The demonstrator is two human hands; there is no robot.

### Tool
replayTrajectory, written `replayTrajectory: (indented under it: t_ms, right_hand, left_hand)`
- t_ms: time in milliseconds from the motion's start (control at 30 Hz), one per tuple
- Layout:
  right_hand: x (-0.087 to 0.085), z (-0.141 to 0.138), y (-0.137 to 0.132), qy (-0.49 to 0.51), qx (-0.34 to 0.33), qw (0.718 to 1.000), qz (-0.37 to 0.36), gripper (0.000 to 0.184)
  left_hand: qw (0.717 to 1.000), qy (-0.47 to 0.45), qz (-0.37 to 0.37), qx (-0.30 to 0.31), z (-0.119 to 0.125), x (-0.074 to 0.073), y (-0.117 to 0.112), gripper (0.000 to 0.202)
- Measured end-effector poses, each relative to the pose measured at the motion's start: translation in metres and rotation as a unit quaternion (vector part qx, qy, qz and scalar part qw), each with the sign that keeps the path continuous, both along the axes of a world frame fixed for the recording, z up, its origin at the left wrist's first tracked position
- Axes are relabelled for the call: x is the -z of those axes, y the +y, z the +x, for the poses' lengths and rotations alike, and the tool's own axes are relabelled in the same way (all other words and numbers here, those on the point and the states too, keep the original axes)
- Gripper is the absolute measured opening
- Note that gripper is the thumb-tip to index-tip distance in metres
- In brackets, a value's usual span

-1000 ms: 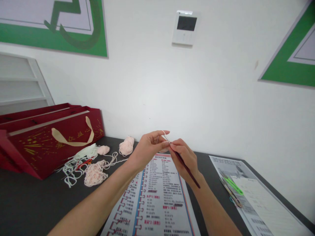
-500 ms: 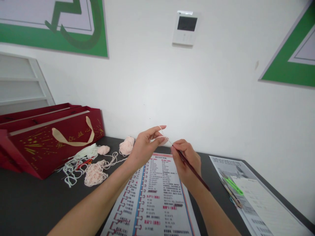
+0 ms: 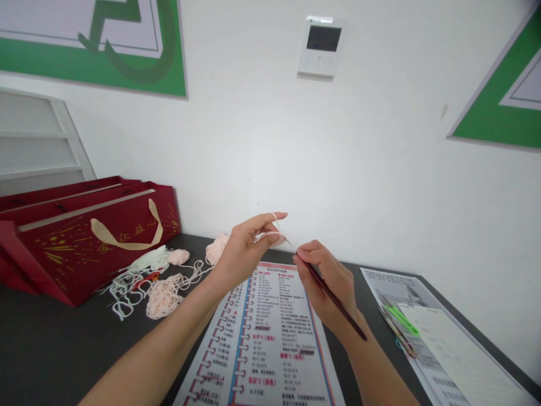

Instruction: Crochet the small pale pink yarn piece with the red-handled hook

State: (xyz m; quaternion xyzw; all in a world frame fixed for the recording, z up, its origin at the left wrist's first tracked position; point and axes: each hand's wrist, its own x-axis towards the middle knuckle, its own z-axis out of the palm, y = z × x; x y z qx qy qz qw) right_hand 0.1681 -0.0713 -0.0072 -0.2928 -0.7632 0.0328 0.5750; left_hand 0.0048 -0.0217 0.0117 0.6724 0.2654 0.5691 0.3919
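1. Pinching pale yarn [image 3: 276, 221] between thumb and fingers of the left hand [image 3: 248, 243], with a strand looped over the extended index finger.
2. Grasping a dark red hook [image 3: 336, 296] pen-fashion in the right hand [image 3: 326, 279], its thin end slanting up to the yarn.
3. Apparently mid-stitch; too small to tell how much is worked. Seemingly plenty left, judging by the pink yarn bundle [image 3: 164, 299] on the tabletop [image 3: 46, 349].
4. Held close together, both hands raised above a printed sheet [image 3: 310, 378], wrists angled inward.
5. Farther left: 2 pink balls, small [image 3: 178, 257] and larger [image 3: 216, 250], beside red gift bags [image 3: 84, 248].
6. Farther right: green snips [image 3: 401, 319] on papers [image 3: 460, 349].
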Motion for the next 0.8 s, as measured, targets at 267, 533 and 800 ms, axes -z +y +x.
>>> replayTrajectory:
  t_ms: [267,533,800]
  right_hand:
    - [-0.007,0.0,0.006,0.285,-0.189,0.913,-0.225,0.016]
    - [-0.005,-0.007,0.015,0.337,-0.255,0.855,-0.303,0.019]
    - [0.024,0.0,0.022,-0.06,0.099,0.979,0.169,0.026]
  left_hand:
    - [0.993,-0.037,-0.06,0.097,-0.004,-0.003,0.001,0.03]
    - [0.958,-0.08,-0.161,0.224,0.005,0.007,0.003,0.042]
    - [0.941,-0.16,-0.23,0.188,0.019,0.005,-0.008,0.05]
